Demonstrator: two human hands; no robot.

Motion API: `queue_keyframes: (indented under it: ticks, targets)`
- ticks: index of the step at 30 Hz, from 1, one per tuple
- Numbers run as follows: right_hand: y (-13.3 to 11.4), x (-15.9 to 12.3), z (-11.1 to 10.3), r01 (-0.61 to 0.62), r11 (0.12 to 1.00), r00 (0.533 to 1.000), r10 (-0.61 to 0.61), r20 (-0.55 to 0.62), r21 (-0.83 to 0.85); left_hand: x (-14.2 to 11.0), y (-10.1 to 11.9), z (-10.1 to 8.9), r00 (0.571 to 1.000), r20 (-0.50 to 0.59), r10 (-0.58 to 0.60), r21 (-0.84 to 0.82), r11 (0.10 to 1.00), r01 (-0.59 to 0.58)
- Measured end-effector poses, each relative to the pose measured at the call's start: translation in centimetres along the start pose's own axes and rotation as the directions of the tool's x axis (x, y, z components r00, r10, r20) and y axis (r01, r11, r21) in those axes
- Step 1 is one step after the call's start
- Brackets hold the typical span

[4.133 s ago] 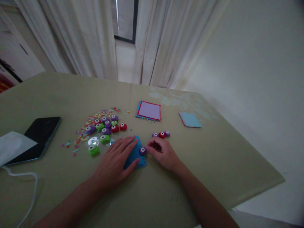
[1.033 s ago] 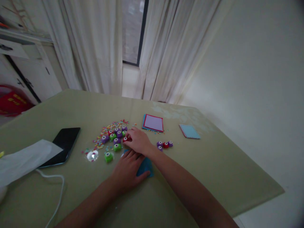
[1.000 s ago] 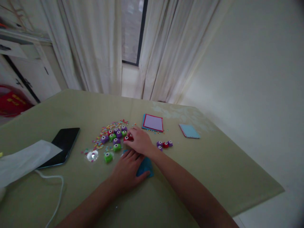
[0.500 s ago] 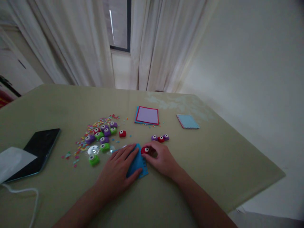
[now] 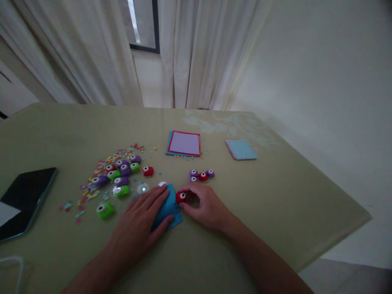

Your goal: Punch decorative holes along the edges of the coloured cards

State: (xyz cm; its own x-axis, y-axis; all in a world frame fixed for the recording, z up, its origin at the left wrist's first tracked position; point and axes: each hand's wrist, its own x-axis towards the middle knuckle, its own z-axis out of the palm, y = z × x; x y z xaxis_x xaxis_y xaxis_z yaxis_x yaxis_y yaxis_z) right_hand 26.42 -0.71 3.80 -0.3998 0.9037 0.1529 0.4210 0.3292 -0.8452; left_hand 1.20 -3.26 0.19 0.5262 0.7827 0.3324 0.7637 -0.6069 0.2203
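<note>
My left hand (image 5: 139,212) lies flat with fingers spread, pressing a blue sheet (image 5: 165,206) onto the table. Small holes run along the sheet's right edge. Between the thumb and fingers of my right hand (image 5: 206,204) is a small red paper punch (image 5: 181,197) with a white, eye-like disc. It sits at the sheet's right edge; whether the edge is inside it is hard to see. Just beyond my right hand stand two red and purple kinds together, among them a red punch (image 5: 203,176) and a purple punch (image 5: 210,173).
Several purple, green and red punches, including a green punch (image 5: 105,210), stand left amid colourful paper bits (image 5: 99,167). Farther back lie stacked square sheets (image 5: 184,143) and a light blue square (image 5: 241,150). A black tablet (image 5: 30,183) lies at the left with white paper (image 5: 7,214) on it.
My view has turned slightly, so most things sit farther left. The red punch and right hand have shifted slightly toward me along the sheet's edge. Another purple punch now shows beyond the hand.
</note>
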Motion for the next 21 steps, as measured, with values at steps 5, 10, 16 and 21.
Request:
queue_keyframes:
  ticks: [5,10,16,21]
  targets:
    - [0.2,0.11,-0.42,0.063,0.998,0.998,-0.063,0.013,-0.031,-0.03,-0.06,0.14,1.0,-0.01,0.006,0.01,1.0,-0.006]
    - [0.1,0.23,-0.72,0.113,0.989,0.993,-0.109,0.054,-0.09,-0.1,0.04,0.08,0.999,-0.021,-0.025,0.02,0.999,0.026]
    - [-0.14,0.25,-0.72,0.107,0.991,0.992,-0.101,0.072,-0.081,-0.11,0.16,0.19,0.998,-0.023,-0.05,0.035,0.998,0.051]
    - [-0.34,0.29,-0.8,0.082,0.994,0.993,-0.076,0.086,-0.071,-0.11,0.24,0.24,0.997,-0.021,-0.072,0.03,0.997,0.072]
